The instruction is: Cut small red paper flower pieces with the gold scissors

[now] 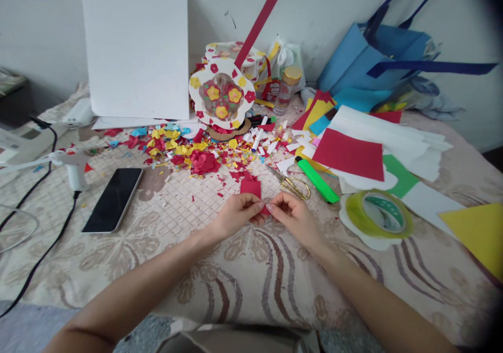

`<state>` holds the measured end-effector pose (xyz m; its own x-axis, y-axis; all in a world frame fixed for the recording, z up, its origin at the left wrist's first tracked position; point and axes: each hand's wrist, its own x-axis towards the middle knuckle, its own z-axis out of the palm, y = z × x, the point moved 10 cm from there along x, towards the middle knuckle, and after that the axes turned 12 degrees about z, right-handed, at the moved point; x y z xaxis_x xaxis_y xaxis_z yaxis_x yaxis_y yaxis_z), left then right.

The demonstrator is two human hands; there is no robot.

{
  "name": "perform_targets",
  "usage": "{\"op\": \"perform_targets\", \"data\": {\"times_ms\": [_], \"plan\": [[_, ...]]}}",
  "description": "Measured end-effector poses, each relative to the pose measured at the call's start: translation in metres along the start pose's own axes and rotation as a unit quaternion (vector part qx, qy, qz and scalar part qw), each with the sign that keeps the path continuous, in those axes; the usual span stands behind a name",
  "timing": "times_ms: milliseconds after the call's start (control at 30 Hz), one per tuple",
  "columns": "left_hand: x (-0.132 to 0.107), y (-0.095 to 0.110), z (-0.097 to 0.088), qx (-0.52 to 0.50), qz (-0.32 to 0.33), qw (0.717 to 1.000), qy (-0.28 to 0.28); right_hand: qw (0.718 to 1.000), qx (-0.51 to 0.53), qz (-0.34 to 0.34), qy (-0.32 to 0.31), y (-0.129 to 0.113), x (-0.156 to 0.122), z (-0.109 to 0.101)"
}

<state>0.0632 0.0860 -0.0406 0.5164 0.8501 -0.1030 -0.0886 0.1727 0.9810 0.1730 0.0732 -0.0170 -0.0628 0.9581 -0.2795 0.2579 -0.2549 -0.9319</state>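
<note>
My left hand (244,210) and my right hand (288,211) meet over the patterned tablecloth, fingertips pinched together. Between them they grip a small piece of red paper (265,209), mostly covered by my fingers. Just behind my left hand lies a red paper rectangle (250,187); whether it joins the held piece I cannot tell. Gold-handled scissors (293,184) rest beyond my right hand, blades pointing away to the left. Right of them is a green utility knife (317,180). Farther back, a flower-shaped paper lantern (222,95) with red and yellow paper flowers stands upright.
Cut paper scraps (184,146) cover the table's middle back. At left are a black phone (113,200) and a white glue gun (74,169) with its cord. At right lie a tape roll (353,214) and coloured sheets (349,154). A blue bag (353,54) and white board (137,54) stand behind.
</note>
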Motion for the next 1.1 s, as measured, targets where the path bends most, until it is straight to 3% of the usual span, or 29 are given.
{"op": "perform_targets", "data": {"times_ms": [633,1100], "plan": [[-0.0008,0.0062,-0.0010,0.022,0.010,1.000,-0.004,0.999,0.002,0.030,-0.027,0.0015,-0.0001,0.0042],[-0.0005,0.0066,0.0012,0.054,0.016,0.998,-0.010,0.998,-0.050,-0.016,-0.024,-0.0026,-0.0029,0.0069]]}}
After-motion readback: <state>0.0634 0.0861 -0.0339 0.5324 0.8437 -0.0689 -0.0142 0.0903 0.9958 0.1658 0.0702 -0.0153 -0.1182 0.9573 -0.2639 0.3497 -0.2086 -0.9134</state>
